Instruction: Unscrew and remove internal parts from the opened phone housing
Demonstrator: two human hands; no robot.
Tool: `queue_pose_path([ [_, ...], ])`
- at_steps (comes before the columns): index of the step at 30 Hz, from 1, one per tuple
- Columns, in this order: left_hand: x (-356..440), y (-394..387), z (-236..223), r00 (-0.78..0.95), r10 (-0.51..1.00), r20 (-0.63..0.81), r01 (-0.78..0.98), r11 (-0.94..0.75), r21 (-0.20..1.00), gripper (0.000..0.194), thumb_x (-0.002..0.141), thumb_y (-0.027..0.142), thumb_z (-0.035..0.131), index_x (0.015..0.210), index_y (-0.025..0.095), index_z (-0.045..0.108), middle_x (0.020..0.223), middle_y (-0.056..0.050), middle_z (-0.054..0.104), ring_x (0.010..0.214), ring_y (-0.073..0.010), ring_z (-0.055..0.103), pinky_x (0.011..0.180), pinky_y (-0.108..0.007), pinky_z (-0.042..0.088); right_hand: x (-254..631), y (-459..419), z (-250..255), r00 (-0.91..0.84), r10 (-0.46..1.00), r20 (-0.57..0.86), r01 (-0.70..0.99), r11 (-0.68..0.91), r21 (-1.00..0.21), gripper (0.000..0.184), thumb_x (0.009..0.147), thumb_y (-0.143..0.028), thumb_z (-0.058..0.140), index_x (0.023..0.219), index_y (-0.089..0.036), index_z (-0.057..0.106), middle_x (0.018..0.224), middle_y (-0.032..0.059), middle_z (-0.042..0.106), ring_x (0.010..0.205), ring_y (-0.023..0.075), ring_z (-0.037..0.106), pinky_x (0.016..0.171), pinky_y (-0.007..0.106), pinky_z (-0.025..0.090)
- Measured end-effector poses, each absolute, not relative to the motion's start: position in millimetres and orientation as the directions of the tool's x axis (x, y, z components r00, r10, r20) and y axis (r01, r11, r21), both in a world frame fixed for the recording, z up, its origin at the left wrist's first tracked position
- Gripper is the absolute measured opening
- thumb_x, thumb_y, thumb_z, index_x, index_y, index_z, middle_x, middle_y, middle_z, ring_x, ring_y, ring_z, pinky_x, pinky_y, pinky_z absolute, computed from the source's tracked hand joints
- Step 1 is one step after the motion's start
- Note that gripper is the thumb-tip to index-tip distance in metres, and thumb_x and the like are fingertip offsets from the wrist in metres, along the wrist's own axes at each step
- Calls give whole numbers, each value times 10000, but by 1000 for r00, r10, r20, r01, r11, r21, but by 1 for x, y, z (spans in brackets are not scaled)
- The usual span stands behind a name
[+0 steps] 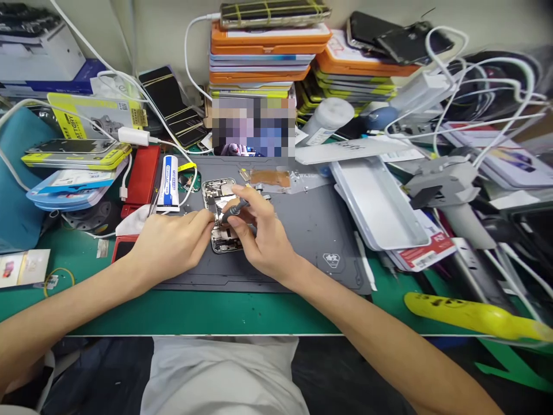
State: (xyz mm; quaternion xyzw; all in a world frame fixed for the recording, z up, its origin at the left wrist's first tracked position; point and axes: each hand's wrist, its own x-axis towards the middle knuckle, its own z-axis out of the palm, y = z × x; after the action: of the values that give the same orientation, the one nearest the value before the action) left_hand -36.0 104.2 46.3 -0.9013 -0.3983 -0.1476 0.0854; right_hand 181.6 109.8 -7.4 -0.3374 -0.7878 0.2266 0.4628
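An opened smartphone lies on the dark grey work mat, its inner parts exposed. My right hand is closed around a small dark screwdriver, thumb and fingers pinching it, over the middle of the phone. At the phone's left edge, my left hand is closed with its fingertips pressed together; whether something small is between them is hidden. Both hands cover part of the phone. Just beyond it lies a brown sheet with small loose parts near it.
A propped screen, partly blurred out, stands behind the mat. To the left are a glue tube and a red box. On the right lie a white tray, tangled white cables and a yellow-handled tool. Orange cases are stacked behind.
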Motion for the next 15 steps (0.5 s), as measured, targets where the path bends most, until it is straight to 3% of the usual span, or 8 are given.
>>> queue_pose_path([
  [3,-36,103,43,629,696,347,748,-663,-26,258,1076,221,466,955,168,687,717,-22,743,564,-201,688,496,-324,258,181,110,-5,-344,733,586,357,680,-640,599,1091,-209,510,1625,-391,308,1422,52,692,908,174,759,836,367,707],
  [5,-38,99,41,617,696,367,753,-657,-19,262,1086,221,469,943,174,683,740,-13,751,600,-185,707,505,-319,293,182,110,-5,-345,726,595,363,688,-628,603,1091,-203,509,1629,-392,311,1426,47,697,893,167,755,823,351,705],
  [8,-39,96,39,631,668,393,741,-669,-52,233,1081,219,506,938,172,684,751,-9,752,619,-171,711,520,-313,320,183,109,-7,-349,712,609,320,701,-637,628,1095,-196,474,1659,-385,273,1563,61,613,1209,218,743,1008,420,690],
  [11,-39,95,37,648,654,390,725,-687,-53,209,1072,216,527,954,169,693,769,-16,758,621,-171,704,524,-310,319,185,109,-8,-367,710,601,288,701,-652,642,1095,-187,447,1673,-380,244,1600,65,578,1468,266,605,1169,533,613],
  [13,-40,96,36,636,663,395,728,-685,-24,213,1075,222,522,957,173,693,776,-15,766,622,-170,703,525,-304,314,186,109,-8,-370,711,598,300,701,-647,644,1095,-181,440,1672,-383,239,1582,65,591,1473,267,602,1159,545,622],
  [15,-40,97,36,624,672,399,733,-680,0,216,1080,231,520,962,172,692,774,-15,768,624,-171,706,525,-302,308,186,109,-7,-365,702,612,325,712,-623,642,1094,-184,455,1666,-390,248,1551,63,618,1344,250,695,1053,486,686],
])
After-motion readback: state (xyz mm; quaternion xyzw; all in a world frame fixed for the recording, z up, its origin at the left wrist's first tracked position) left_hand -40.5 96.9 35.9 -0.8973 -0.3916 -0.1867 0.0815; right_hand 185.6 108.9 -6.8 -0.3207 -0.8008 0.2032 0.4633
